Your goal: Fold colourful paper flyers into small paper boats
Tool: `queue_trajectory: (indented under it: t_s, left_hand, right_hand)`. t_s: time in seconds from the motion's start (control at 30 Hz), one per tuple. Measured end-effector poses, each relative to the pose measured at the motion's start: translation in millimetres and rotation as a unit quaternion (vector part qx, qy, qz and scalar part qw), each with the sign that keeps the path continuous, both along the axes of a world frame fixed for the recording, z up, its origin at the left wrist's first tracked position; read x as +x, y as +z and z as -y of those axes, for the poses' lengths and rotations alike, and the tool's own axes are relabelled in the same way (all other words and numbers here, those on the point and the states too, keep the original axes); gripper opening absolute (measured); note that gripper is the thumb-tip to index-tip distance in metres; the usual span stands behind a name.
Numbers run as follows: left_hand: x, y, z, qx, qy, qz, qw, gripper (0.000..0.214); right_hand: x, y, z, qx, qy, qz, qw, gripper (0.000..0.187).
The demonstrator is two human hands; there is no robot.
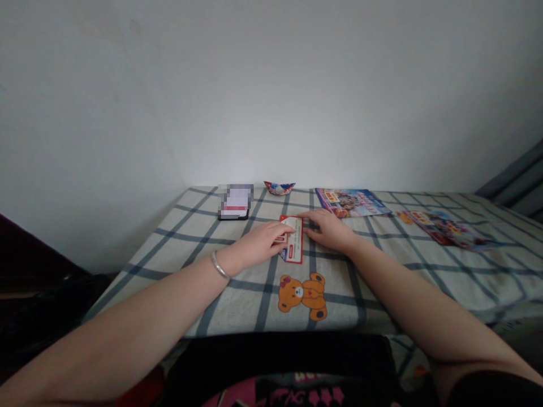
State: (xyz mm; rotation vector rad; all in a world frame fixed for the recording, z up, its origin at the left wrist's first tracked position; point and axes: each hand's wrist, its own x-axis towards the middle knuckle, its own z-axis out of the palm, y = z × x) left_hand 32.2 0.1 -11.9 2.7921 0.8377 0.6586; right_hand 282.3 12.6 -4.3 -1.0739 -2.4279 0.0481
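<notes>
The paper [296, 243] lies flat on the desk [190, 226], between the near and far edges and closer to the left edge than the right. Its left part is under the left hand [267, 240], which is laid over it with the fingers stretched forward and the thumb apart, probably to keep the sheet from sliding. The right hand [331, 229] sits just past the paper's right side, loosely curled, thumb and forefinger apart; the forefinger reaches toward the upper right corner, perhaps to steady it, though I cannot tell whether it touches. Neither hand seems to pinch anything.

The phone [237, 199] rests near the desk's far left corner, face up, likely so its screen can be seen past the hands. Beside it, at the far edge, stands a paper boat [280, 188], well clear of both hands. Two leaflets, one by the far edge [360, 202] and one farther right [453, 229], appear set aside to leave working room.
</notes>
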Motion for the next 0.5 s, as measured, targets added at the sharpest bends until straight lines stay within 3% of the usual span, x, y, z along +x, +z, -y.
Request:
queue_trajectory:
  t_s: [0.17,0.3,0.5]
  left_hand:
    - [1.2,5.4,0.8,0.041,-0.003,-0.021,0.999,0.02]
    - [1.9,11.3,8.5,0.109,0.048,-0.057,0.991,0.009]
    - [1.5,13.5,15.4,0.112,0.062,-0.103,0.986,0.019]
  right_hand:
    - [-1.7,-0.7,0.5,-0.009,-0.003,0.001,1.0,0.043]
    - [-0.7,-3.1,-1.4,-0.024,0.0,0.009,1.0,0.046]
    - [0.2,-6.2,-3.6,-0.03,-0.005,0.006,1.0,0.049]
